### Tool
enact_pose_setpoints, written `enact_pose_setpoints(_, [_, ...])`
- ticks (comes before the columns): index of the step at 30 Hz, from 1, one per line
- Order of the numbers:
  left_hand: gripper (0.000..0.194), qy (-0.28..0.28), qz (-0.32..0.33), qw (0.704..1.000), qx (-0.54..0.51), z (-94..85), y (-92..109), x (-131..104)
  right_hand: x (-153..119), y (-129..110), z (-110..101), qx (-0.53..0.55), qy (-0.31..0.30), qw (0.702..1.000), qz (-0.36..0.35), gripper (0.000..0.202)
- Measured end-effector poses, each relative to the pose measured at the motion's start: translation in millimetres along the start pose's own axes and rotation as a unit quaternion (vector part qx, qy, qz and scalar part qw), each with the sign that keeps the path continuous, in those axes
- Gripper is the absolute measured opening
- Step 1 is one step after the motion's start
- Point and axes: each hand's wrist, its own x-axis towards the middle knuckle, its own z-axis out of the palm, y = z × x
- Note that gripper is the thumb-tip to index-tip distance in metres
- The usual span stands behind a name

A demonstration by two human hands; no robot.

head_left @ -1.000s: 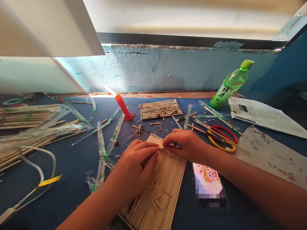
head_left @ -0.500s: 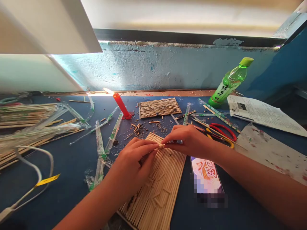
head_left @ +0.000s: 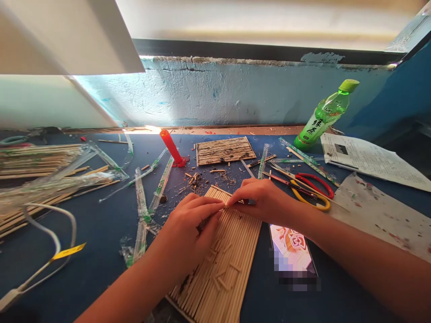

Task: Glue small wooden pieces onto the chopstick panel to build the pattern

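A long panel of pale wooden sticks (head_left: 244, 251) laid side by side stretches in front of me, with several short stick pieces (head_left: 222, 283) lying on its surface. Over its far part, my left hand (head_left: 193, 224) and my right hand (head_left: 257, 197) meet at the fingertips. Both are closed in a pinch on a tiny pale stick piece (head_left: 225, 206), mostly covered by the fingers. A phone (head_left: 292, 251) showing a picture with red-outlined characters lies right of the panel, under my right forearm.
A lit red candle (head_left: 171, 147) stands beyond the panel, near a smaller stick panel (head_left: 225, 150). Scissors (head_left: 311, 190), a green tea bottle (head_left: 325, 116) and papers (head_left: 373, 161) lie or stand to the right. Stick bundles (head_left: 37, 166) and a white cable (head_left: 50, 242) occupy the left.
Both hands stay at nearly the same spot, with fingertips pressed slightly closer around the small piece. The candle flame leans differently, and the view has shifted slightly.
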Motion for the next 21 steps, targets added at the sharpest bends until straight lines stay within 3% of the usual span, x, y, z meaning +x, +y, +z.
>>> enact_pose_setpoints(7, [0.025, 0.006, -0.002, 1.0, 0.002, 1.9, 1, 4, 0, 1, 2, 0.001, -0.007, 1.0, 0.013, 0.007])
enact_pose_setpoints(16, [0.018, 0.107, -0.063, 0.992, -0.009, -18.1, -2, 6, -1, 0, 1, 0.022, -0.006, 0.998, 0.055, 0.006])
enact_pose_setpoints(21, [0.016, 0.131, -0.088, 0.987, -0.003, -23.9, -3, 6, -1, -1, 0, 0.02, -0.011, 0.998, 0.05, 0.006])
